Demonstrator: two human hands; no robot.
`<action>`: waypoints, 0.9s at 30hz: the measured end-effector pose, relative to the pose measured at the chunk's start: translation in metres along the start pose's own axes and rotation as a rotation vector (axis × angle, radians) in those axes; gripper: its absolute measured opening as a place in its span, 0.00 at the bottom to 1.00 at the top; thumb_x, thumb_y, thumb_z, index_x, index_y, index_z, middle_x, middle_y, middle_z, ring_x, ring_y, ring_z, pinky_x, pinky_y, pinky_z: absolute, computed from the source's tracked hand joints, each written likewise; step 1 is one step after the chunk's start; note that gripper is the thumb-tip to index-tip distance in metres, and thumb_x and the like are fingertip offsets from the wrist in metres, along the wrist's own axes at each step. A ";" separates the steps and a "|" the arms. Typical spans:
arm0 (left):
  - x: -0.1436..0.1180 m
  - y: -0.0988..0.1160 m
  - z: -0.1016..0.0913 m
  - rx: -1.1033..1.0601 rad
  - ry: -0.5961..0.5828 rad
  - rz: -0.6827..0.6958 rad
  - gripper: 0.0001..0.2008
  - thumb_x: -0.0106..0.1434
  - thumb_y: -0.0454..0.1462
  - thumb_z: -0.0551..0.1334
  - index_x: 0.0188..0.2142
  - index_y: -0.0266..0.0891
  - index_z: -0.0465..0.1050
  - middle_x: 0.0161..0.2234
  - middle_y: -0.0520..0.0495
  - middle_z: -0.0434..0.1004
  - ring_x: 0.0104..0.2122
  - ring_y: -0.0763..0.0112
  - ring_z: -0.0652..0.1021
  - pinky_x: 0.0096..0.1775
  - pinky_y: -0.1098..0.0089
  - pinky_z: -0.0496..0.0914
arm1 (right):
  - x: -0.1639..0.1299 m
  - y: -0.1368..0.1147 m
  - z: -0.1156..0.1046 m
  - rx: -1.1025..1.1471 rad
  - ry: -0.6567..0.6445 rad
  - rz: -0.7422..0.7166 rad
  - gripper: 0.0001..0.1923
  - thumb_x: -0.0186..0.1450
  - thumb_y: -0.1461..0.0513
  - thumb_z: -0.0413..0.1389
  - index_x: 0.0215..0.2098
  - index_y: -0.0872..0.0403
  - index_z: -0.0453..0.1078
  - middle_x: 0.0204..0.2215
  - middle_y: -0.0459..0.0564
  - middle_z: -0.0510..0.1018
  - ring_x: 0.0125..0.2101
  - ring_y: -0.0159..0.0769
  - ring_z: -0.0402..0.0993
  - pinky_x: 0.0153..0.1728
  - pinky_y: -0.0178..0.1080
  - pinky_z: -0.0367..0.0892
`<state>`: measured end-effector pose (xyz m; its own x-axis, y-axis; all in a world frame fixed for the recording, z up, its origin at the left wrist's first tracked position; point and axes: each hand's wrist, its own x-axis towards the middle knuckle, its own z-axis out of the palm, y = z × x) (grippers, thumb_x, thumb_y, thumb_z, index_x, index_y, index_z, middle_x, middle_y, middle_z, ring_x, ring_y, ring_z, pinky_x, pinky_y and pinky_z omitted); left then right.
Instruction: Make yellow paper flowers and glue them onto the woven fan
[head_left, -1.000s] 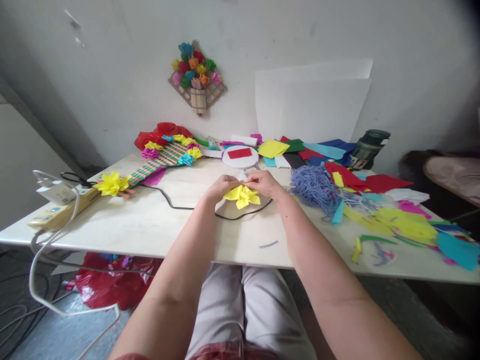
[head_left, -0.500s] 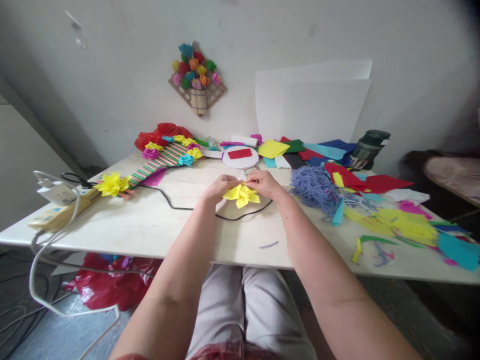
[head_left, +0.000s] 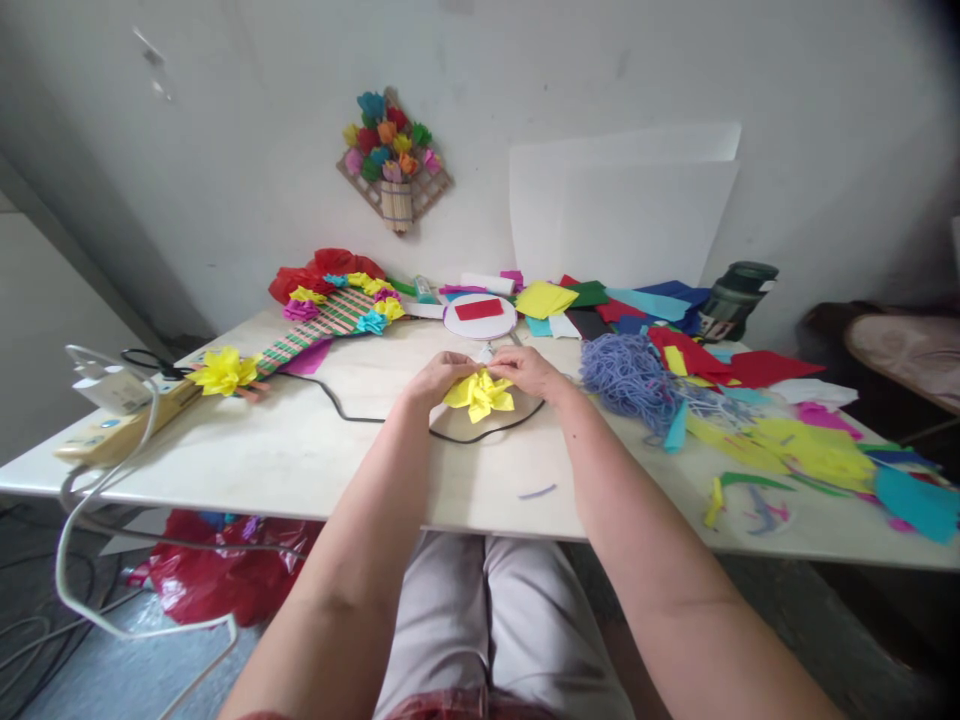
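Note:
Both my hands hold one yellow paper flower (head_left: pixel 478 394) just above the pale table (head_left: pixel 300 450), near its middle. My left hand (head_left: pixel 436 376) pinches the flower's left side. On the flower's right side, my right hand (head_left: pixel 529 368) has its fingers closed on the petals. A black cable (head_left: pixel 352 412) loops on the table under the flower.
A bundle of blue yarn (head_left: pixel 628 372) and loose coloured paper scraps (head_left: pixel 795 440) lie to the right. A woven strip with paper flowers (head_left: pixel 330 312) and a second yellow flower (head_left: pixel 223 370) lie at left, by a power strip (head_left: pixel 112 425). A white disc with a red card (head_left: pixel 480 314) is behind my hands. A dark bottle (head_left: pixel 733 298) stands at the back right.
The yellow flower and both hands have shifted very slightly; the petals look a little more bunched. Nothing else on the table has moved.

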<state>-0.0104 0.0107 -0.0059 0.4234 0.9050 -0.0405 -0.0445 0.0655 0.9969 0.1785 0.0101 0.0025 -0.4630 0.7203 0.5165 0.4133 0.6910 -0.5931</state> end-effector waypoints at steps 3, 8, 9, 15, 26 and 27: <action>0.000 -0.001 0.000 0.009 -0.022 0.010 0.14 0.45 0.41 0.69 0.25 0.32 0.71 0.18 0.50 0.71 0.18 0.76 0.70 0.23 0.74 0.61 | -0.001 -0.002 -0.001 -0.015 -0.031 0.057 0.07 0.58 0.63 0.57 0.27 0.56 0.77 0.25 0.48 0.77 0.27 0.31 0.71 0.29 0.33 0.65; -0.001 0.001 0.000 0.061 -0.048 0.035 0.15 0.45 0.42 0.69 0.26 0.31 0.73 0.18 0.50 0.71 0.18 0.76 0.70 0.23 0.75 0.60 | -0.002 -0.005 -0.002 -0.005 -0.088 0.170 0.09 0.57 0.63 0.56 0.31 0.57 0.79 0.27 0.49 0.80 0.29 0.34 0.74 0.31 0.33 0.66; -0.001 0.001 0.000 0.071 -0.049 0.036 0.15 0.45 0.42 0.69 0.26 0.31 0.73 0.18 0.49 0.71 0.18 0.76 0.70 0.23 0.74 0.60 | -0.002 -0.006 -0.002 -0.010 -0.095 0.180 0.09 0.58 0.63 0.56 0.31 0.57 0.79 0.28 0.49 0.81 0.30 0.34 0.74 0.31 0.33 0.66; 0.000 0.000 -0.001 0.075 -0.048 0.037 0.15 0.45 0.42 0.69 0.25 0.32 0.73 0.19 0.49 0.71 0.19 0.75 0.71 0.23 0.74 0.60 | -0.002 -0.005 -0.002 -0.023 -0.054 0.149 0.09 0.57 0.62 0.57 0.30 0.57 0.79 0.27 0.51 0.80 0.29 0.35 0.74 0.31 0.34 0.66; -0.001 0.001 0.001 -0.002 0.015 0.023 0.15 0.45 0.42 0.70 0.23 0.32 0.72 0.19 0.48 0.72 0.20 0.75 0.71 0.24 0.73 0.62 | 0.001 0.003 0.000 -0.099 0.064 -0.018 0.07 0.57 0.66 0.58 0.28 0.56 0.79 0.23 0.49 0.77 0.25 0.31 0.70 0.27 0.32 0.63; -0.002 0.002 0.002 -0.003 0.024 0.022 0.15 0.45 0.43 0.70 0.23 0.32 0.71 0.19 0.49 0.72 0.20 0.75 0.71 0.24 0.73 0.62 | 0.001 0.004 0.000 -0.103 0.071 -0.023 0.07 0.57 0.67 0.58 0.28 0.55 0.79 0.23 0.49 0.77 0.25 0.31 0.70 0.27 0.32 0.63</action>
<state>-0.0096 0.0087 -0.0039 0.4007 0.9160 -0.0202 -0.0563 0.0466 0.9973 0.1795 0.0134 0.0007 -0.4181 0.7044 0.5736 0.4835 0.7071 -0.5159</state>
